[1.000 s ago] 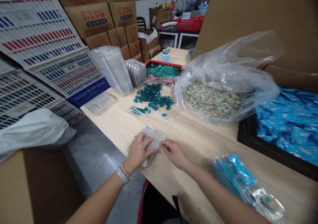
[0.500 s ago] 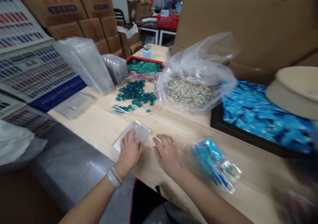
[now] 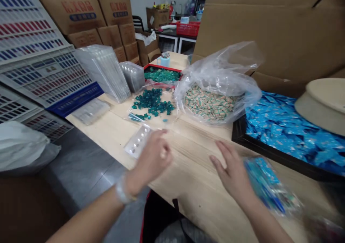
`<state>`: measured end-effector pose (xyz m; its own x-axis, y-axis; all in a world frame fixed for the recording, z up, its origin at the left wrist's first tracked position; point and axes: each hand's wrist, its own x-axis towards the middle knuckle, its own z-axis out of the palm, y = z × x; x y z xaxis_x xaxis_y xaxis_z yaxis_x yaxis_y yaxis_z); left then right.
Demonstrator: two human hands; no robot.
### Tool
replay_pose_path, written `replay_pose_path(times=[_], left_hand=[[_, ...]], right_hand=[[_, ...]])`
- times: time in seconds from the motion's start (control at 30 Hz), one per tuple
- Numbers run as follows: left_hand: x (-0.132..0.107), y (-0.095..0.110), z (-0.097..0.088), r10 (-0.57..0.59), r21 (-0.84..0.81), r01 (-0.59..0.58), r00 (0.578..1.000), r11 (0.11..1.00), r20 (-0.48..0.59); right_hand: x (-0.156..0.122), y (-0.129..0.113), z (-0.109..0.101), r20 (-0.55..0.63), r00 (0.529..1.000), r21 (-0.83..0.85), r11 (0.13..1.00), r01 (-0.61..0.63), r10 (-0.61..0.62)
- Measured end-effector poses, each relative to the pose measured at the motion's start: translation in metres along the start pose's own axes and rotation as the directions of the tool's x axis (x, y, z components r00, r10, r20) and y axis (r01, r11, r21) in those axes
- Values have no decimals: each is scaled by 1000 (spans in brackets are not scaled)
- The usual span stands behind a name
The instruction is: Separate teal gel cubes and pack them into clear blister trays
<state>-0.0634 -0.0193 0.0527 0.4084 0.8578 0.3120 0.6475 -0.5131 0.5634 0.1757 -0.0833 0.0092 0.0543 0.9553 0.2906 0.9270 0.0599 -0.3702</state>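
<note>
My left hand (image 3: 154, 157) is over the table beside a clear plastic tray (image 3: 138, 141) with a row of small round hollows. Its fingers are loosely curled and a little apart, blurred, and I see nothing in them. Part of the tray is hidden behind this hand. My right hand (image 3: 234, 169) is above the wood with thumb and fingers spread, holding nothing. Close to its right lies a clear plastic packet (image 3: 265, 185) with blue and teal contents, smeared by motion. Dark teal gem-like pieces (image 3: 153, 101) are scattered on a clear sheet beyond the tray.
A clear bag of small beige-and-green pieces (image 3: 208, 104) stands at the back. Right of it is a black tray (image 3: 238, 131) of blue sachets (image 3: 285, 124). Stacked clear cases (image 3: 104, 72) stand at the left. A red tray (image 3: 145, 66) and blue mug (image 3: 165, 60) are farther back.
My left hand has lifted off the clear tray and moved right. My right hand has moved right, closer to the packet. The view has shifted slightly.
</note>
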Motion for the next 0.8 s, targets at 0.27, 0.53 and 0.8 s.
replay_pose_path(times=[0.27,0.53,0.8], left_hand=[[-18,-59,34,-164,114,157,985,981,55],[-27,-127,2,-292,278,258,953,925,84],[-27,-137,0,-278,235,244,953,941,123]], right_hand=[[31,-30,60,61,994,5,996,91,-91],[83,-115,131,315,724,281,789,546,-613],[122,-107,143,434,548,292,687,665,-715]])
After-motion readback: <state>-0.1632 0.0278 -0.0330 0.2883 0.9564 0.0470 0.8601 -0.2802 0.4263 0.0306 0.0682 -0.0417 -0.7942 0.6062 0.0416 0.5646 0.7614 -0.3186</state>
